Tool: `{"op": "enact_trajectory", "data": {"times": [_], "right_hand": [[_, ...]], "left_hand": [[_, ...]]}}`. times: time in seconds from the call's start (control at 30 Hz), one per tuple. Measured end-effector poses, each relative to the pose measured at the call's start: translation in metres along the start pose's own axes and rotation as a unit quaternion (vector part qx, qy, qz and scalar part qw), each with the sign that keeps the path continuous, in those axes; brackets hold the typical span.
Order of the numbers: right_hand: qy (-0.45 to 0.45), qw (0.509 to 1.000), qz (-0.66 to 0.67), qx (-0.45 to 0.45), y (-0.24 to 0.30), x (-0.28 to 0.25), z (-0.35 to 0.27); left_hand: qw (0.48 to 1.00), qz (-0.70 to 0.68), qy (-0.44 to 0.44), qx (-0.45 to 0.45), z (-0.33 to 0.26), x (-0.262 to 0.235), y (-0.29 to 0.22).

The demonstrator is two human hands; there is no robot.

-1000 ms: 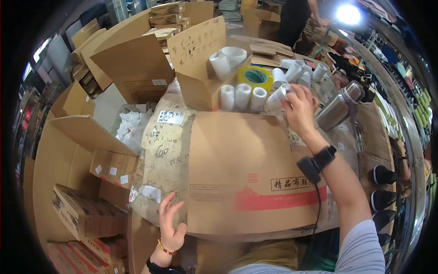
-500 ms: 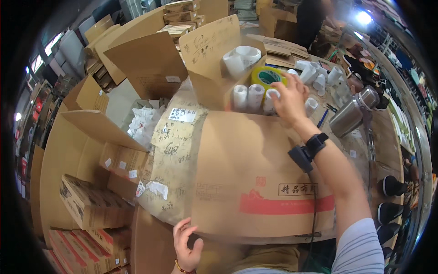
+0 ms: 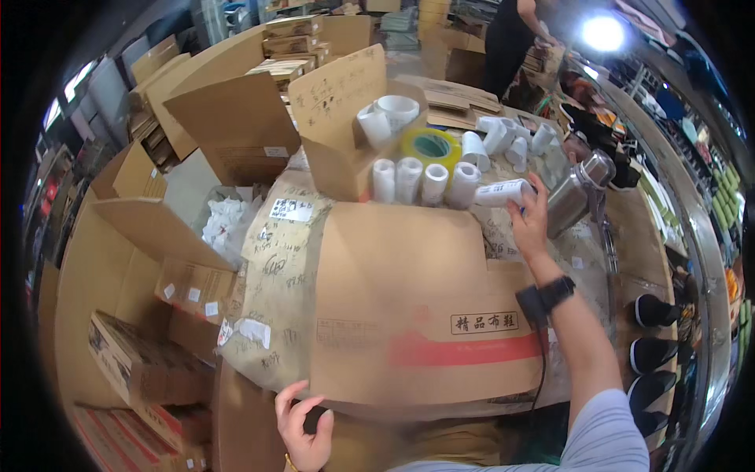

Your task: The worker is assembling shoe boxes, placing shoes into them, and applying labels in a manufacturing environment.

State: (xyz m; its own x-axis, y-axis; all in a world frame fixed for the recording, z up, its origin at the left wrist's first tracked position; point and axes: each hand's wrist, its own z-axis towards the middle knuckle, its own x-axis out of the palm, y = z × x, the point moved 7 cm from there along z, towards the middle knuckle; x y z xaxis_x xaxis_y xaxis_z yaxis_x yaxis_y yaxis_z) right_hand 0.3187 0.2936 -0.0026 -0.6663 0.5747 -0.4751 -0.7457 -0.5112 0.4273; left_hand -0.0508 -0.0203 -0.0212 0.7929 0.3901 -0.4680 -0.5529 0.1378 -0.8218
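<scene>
My right hand [image 3: 532,222], with a black device strapped at the wrist, has its fingers closed round the end of a white label roll [image 3: 497,193] lying on its side. Several more white label rolls [image 3: 408,181] stand upright to the left of it. Behind them is a wide roll of yellow tape [image 3: 429,147]. A flat brown cardboard piece [image 3: 401,283] with a red band covers the table before me. My left hand [image 3: 304,433] hangs near its front left corner with fingers apart, holding nothing.
A steel flask [image 3: 580,193] stands just right of my right hand. Open cartons [image 3: 236,126] and stacked shoe boxes [image 3: 149,362] are on the left. Black shoes [image 3: 654,355] line the right edge. At the back, another person [image 3: 507,43] stands by the boxes.
My right hand has come away from beside the yellow tape toward the flask, and now grips a label roll lying on its side. The whole view has shifted slightly. My left hand stays open.
</scene>
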Motion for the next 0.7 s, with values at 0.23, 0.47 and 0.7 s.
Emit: {"op": "enact_trajectory", "data": {"times": [0.23, 0.47, 0.7], "right_hand": [[0.325, 0.805, 0.457, 0.195, 0.186, -0.001, -0.093], [0.369, 0.668, 0.57, 0.305, 0.282, 0.017, -0.182], [0.323, 0.773, 0.542, 0.061, 0.34, 0.016, -0.19]], "left_hand": [[0.979, -0.202, 0.023, 0.03, 0.012, 0.024, -0.023], [0.961, -0.264, 0.027, -0.081, -0.005, 0.001, -0.009], [0.983, -0.157, -0.034, -0.087, -0.047, -0.046, 0.009]]}}
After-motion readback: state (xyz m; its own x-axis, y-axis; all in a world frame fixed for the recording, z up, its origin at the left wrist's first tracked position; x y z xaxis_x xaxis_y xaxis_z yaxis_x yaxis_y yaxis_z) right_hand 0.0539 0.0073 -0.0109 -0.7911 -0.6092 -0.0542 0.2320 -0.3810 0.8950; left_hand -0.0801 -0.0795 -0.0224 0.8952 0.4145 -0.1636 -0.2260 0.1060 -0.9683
